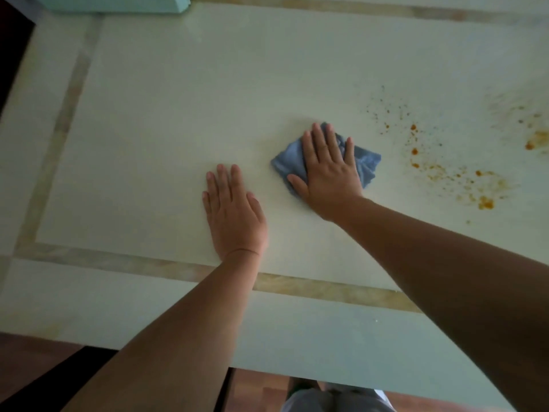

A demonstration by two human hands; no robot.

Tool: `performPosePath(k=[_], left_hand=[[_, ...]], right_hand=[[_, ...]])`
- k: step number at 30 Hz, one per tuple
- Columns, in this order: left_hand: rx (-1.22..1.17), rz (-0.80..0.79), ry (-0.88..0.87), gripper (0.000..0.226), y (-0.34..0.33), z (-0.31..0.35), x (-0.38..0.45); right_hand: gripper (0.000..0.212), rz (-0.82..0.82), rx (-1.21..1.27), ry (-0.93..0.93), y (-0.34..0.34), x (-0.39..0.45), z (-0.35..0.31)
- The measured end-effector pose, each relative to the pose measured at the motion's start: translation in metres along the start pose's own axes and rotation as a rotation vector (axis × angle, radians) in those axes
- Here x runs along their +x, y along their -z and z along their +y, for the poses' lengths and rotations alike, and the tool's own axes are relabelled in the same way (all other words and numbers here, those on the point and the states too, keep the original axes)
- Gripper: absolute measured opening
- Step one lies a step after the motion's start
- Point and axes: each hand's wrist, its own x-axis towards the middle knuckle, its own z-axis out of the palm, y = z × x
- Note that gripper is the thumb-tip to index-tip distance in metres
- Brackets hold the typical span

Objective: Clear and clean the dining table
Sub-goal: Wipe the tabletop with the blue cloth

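A pale glossy dining table [154, 120] with a tan inlaid border fills the head view. A crumpled blue cloth [367, 163] lies on it right of centre. My right hand [328, 171] presses flat on top of the cloth, fingers spread and pointing away from me. My left hand [234, 212] rests palm down on the bare tabletop, just left of the cloth, holding nothing. Orange-brown food stains [445, 171] speckle the table to the right of the cloth, with a second smeared patch [531, 135] at the far right edge.
A light teal box-like object [124, 3] sits at the table's far left edge. Brown wooden floor [35, 361] shows below the near table edge, and a dark chair part [12, 60] stands at the left.
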Motion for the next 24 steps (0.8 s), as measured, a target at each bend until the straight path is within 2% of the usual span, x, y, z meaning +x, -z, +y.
performPosePath(k=[3, 6, 8, 10, 12, 14, 16, 19, 21, 22, 24], left_hand=[[0.003, -0.018, 0.005, 0.058, 0.001, 0.002, 0.0], [0.008, -0.014, 0.002, 0.057, 0.001, 0.001, 0.0], [0.014, -0.01, -0.002, 0.057, 0.001, 0.0, 0.001], [0.011, -0.003, -0.008, 0.056, 0.0, 0.001, 0.001], [0.016, 0.011, -0.009, 0.056, -0.001, 0.0, 0.001], [0.011, 0.016, -0.007, 0.056, -0.001, -0.001, 0.001], [0.011, 0.016, -0.009, 0.056, -0.001, 0.0, 0.001], [0.019, 0.007, -0.016, 0.056, -0.001, 0.002, 0.0], [0.022, 0.008, -0.014, 0.056, 0.0, 0.002, -0.001], [0.024, 0.008, -0.017, 0.056, 0.0, 0.003, -0.001], [0.045, 0.003, -0.023, 0.056, 0.0, 0.001, 0.001]], right_hand=[[0.092, -0.015, 0.067, -0.142, -0.005, -0.021, -0.015], [0.093, -0.028, 0.072, -0.16, 0.001, -0.033, -0.014], [0.085, 0.041, 0.0, -0.013, 0.009, -0.034, -0.002], [0.072, 0.092, -0.061, 0.315, 0.011, -0.031, 0.015], [0.063, 0.033, -0.087, 0.593, 0.005, -0.021, 0.032], [0.063, -0.03, -0.113, 0.664, -0.001, -0.008, 0.042], [0.066, -0.03, -0.121, 0.569, -0.001, 0.001, 0.043], [0.069, 0.054, -0.021, 0.243, 0.002, 0.001, 0.031], [0.071, 0.076, 0.01, 0.113, -0.002, -0.011, 0.018], [0.071, 0.076, -0.001, 0.11, -0.005, -0.02, 0.015], [0.071, 0.061, -0.049, 0.221, -0.009, -0.039, 0.016]])
